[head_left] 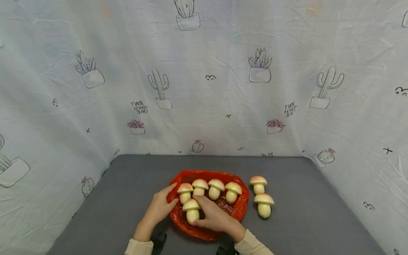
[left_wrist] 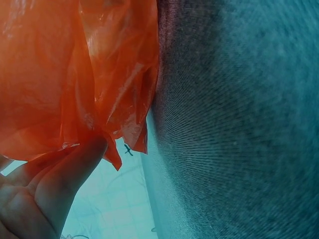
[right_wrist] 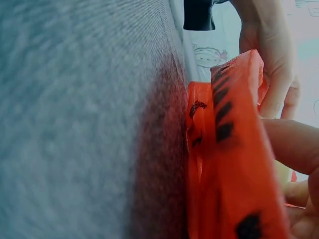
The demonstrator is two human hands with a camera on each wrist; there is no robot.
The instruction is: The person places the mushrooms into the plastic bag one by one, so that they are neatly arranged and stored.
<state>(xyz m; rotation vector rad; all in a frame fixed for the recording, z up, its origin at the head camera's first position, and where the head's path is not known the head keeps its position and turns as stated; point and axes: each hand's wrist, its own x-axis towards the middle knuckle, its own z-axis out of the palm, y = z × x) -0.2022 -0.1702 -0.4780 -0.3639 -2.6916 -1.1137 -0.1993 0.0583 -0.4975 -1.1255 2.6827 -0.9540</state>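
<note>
A red plastic bag (head_left: pixel 241 208) sits on the table with its mouth rolled open. Several toy mushrooms with cream stems and pink-yellow caps stand inside it, one of them a back-row mushroom (head_left: pixel 216 189). My right hand (head_left: pixel 216 216) reaches over the front rim and holds the front mushroom (head_left: pixel 192 212) between thumb and fingers. At the bag's left side, my left hand (head_left: pixel 160 205) holds the rim. The left wrist view shows the left thumb (left_wrist: pixel 82 172) against the bag's edge. Bag plastic mostly hides the right hand's mushroom in the right wrist view.
Two more mushrooms, a rear one (head_left: pixel 258 185) and a nearer one (head_left: pixel 264 205), lie on the grey table (head_left: pixel 318 219) right of the bag. A white curtain (head_left: pixel 210 95) printed with cacti hangs behind and beside the table.
</note>
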